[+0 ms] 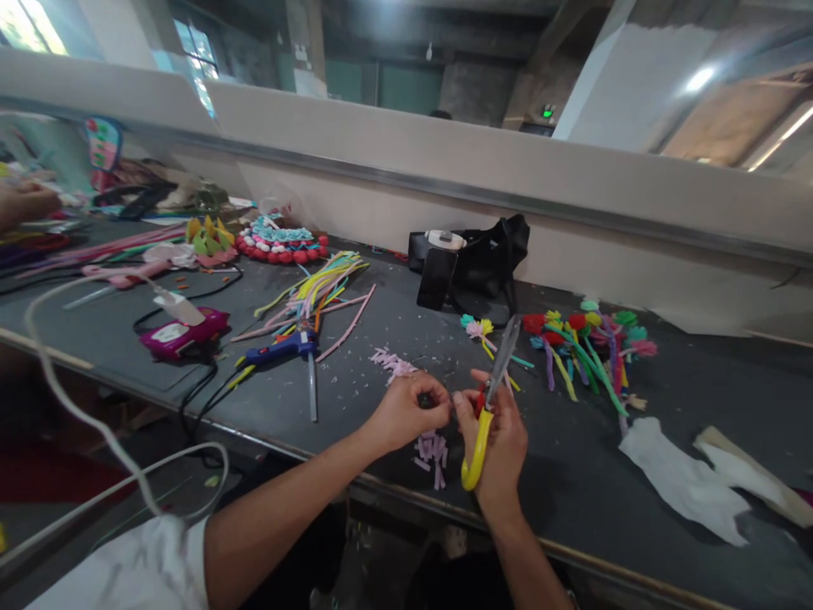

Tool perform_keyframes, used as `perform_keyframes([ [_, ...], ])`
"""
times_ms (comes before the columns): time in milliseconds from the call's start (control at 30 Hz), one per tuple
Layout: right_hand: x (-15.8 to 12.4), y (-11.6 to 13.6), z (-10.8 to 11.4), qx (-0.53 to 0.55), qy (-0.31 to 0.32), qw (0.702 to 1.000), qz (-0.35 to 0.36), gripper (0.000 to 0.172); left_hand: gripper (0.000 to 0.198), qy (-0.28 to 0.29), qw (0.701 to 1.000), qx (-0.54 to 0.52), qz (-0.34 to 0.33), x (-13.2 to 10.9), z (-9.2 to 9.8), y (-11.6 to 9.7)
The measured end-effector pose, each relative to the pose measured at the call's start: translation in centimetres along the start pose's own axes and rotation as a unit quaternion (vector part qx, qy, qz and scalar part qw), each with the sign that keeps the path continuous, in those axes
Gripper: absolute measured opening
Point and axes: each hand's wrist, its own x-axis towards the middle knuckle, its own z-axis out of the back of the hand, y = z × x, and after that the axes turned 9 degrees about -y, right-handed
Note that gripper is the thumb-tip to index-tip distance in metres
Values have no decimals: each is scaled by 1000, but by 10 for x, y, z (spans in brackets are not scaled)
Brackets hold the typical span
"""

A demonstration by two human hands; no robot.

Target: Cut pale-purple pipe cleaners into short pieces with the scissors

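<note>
My right hand [501,445] grips a pair of scissors [478,449] with a yellow handle, the blades pointing up and away from me. Close beside it on the left, my left hand [406,413] is closed in a pinch, thumb and forefinger together. Whatever lies between those fingertips is too small to make out. Below the left hand is a heap of short lilac fuzzy pieces [432,453], cut like bits of pipe cleaner. More lilac pieces [392,363] lie just beyond it. A small pipe-cleaner flower [476,327] rests past the blades.
Pipe-cleaner flowers [575,330] and white tissue [683,479] are at right. A blue glue gun [279,348], uncut pipe cleaners [323,288] and a purple device [184,334] with cables occupy the left. A black bag [486,254] and phone [435,278] stand behind. Another person's hand [29,203] shows far left.
</note>
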Motion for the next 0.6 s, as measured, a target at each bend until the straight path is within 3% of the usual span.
perform_keyframes([
  [200,-2,3,0,-19,-7,1000,21,33,6,-27,990,94,-97,-2,0,-1],
  [267,-3,4,0,-14,-1,1000,22,34,7,-39,991,91,-95,-3,0,-3],
  [400,-4,2,1,-56,-4,996,63,39,7,-52,995,-75,43,-3,4,-4],
  [500,-7,-4,3,-104,5,987,120,44,8,-101,946,-271,146,2,10,-2],
  [600,-12,-9,6,-139,40,978,148,42,9,-144,892,-388,182,6,16,-1],
])
